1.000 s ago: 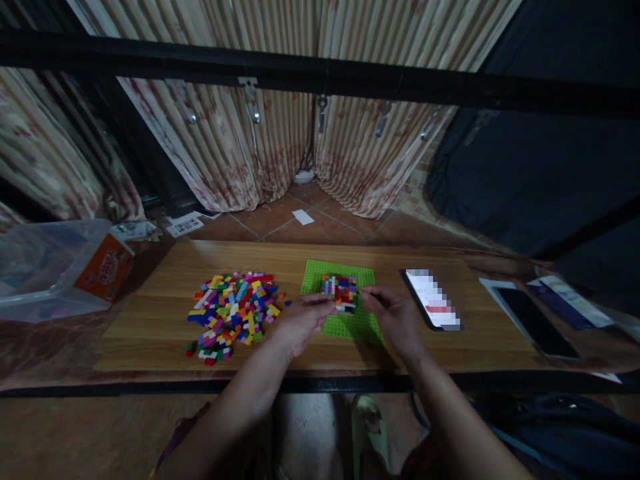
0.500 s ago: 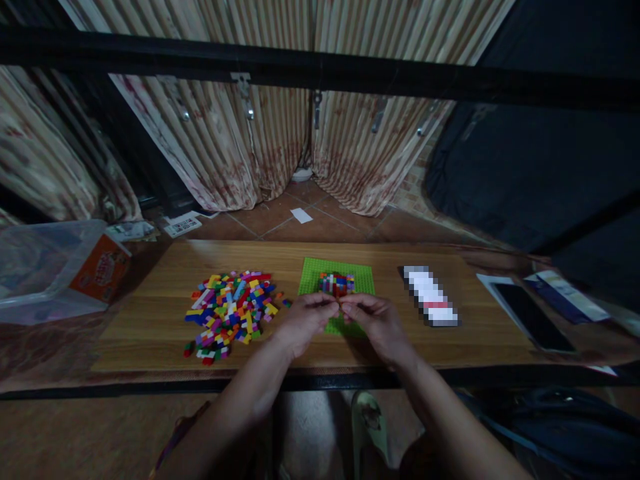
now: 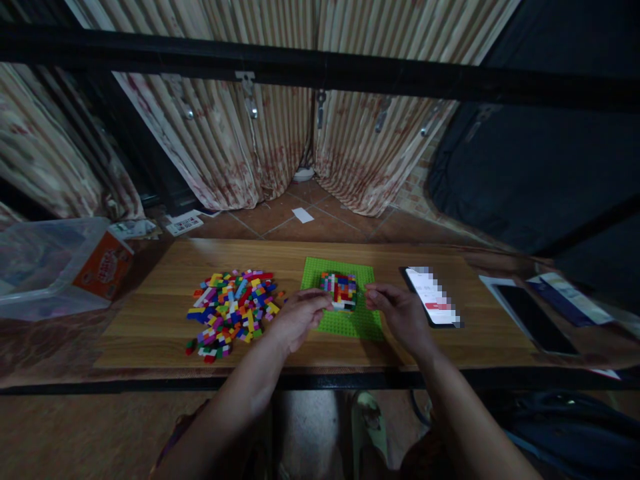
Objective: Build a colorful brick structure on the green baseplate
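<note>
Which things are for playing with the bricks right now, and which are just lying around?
Seem to be in use:
heap of loose, multicoloured plastic bricks
flat green studded plastic board
blocky multicoloured plastic-brick build, at the left hand's fingertips

Seem to be just lying about:
black-edged phone with lit white screen
flat black rectangular device
white paper rectangle on brown floor tiles

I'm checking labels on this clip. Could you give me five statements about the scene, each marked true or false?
1. The baseplate is green. True.
2. The right hand is on the right side of the brick build. True.
3. The left hand touches the right hand. False: there is a gap between them.
4. The loose bricks lie to the right of the baseplate. False: the loose bricks lie to its left.
5. The bin has an orange label. True.
</note>
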Demonstrator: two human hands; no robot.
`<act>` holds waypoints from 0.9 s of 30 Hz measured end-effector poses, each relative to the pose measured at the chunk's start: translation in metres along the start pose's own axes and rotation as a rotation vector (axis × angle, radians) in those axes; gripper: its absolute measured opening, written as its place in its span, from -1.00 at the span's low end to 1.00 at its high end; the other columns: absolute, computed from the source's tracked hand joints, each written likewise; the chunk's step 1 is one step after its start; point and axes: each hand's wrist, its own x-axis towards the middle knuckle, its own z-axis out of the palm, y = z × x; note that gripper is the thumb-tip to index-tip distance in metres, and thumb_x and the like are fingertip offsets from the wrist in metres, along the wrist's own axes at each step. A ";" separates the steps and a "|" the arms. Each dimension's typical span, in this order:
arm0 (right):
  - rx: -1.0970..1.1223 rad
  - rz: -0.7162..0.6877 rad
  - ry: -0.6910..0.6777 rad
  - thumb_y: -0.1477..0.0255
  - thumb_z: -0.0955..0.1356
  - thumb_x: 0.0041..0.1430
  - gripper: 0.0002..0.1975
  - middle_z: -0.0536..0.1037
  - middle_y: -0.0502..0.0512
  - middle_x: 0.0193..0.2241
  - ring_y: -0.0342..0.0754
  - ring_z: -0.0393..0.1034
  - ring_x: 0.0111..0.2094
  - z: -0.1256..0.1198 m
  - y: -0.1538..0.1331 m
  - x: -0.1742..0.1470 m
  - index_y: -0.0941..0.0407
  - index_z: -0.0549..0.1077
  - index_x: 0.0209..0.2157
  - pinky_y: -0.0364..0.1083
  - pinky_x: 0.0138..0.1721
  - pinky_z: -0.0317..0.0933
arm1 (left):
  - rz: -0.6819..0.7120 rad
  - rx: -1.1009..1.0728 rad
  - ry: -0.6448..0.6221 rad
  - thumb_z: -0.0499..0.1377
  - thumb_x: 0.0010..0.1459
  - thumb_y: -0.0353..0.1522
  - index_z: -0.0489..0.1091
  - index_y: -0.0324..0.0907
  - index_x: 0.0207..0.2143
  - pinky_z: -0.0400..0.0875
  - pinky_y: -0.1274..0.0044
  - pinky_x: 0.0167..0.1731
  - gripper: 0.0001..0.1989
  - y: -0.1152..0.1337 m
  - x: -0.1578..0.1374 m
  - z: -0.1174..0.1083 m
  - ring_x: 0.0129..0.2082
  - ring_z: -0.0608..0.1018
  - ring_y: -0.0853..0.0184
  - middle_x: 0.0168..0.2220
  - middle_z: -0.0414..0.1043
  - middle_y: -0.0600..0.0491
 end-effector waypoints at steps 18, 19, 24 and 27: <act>-0.134 -0.088 0.070 0.25 0.43 -0.05 -0.83 0.46 0.10 -0.13 0.05 0.31 -0.03 0.030 0.038 0.009 0.01 0.59 -0.40 0.08 0.07 0.11 | 0.002 0.001 0.024 0.33 -0.17 -0.36 0.39 -0.29 -0.46 -0.22 0.65 -0.71 -0.78 0.003 0.001 -0.003 -0.71 0.12 0.65 -0.56 0.33 0.12; -0.115 -0.074 0.072 0.26 0.43 -0.05 -0.84 0.47 0.10 -0.13 0.04 0.32 -0.03 0.030 0.039 0.009 0.01 0.59 -0.40 0.08 0.07 0.11 | 0.004 0.002 0.024 0.32 -0.17 -0.36 0.39 -0.29 -0.46 -0.22 0.65 -0.71 -0.78 0.003 0.001 -0.004 -0.71 0.11 0.65 -0.56 0.33 0.12; 0.015 -0.011 0.113 0.34 0.45 -0.10 -0.87 0.53 0.07 -0.17 0.01 0.36 -0.07 0.034 0.040 0.010 0.04 0.57 -0.43 0.04 0.05 0.12 | -0.004 0.006 0.023 0.32 -0.16 -0.37 0.38 -0.29 -0.44 -0.22 0.66 -0.71 -0.78 0.004 0.000 -0.004 -0.71 0.13 0.64 -0.56 0.33 0.11; 0.089 0.026 0.136 0.36 0.46 -0.16 -0.86 0.56 0.05 -0.27 0.00 0.40 -0.15 0.036 0.036 0.010 0.06 0.56 -0.45 0.03 -0.01 0.18 | -0.005 0.017 0.023 0.31 -0.15 -0.37 0.38 -0.29 -0.45 -0.22 0.66 -0.72 -0.79 0.004 0.000 -0.003 -0.71 0.12 0.64 -0.56 0.32 0.12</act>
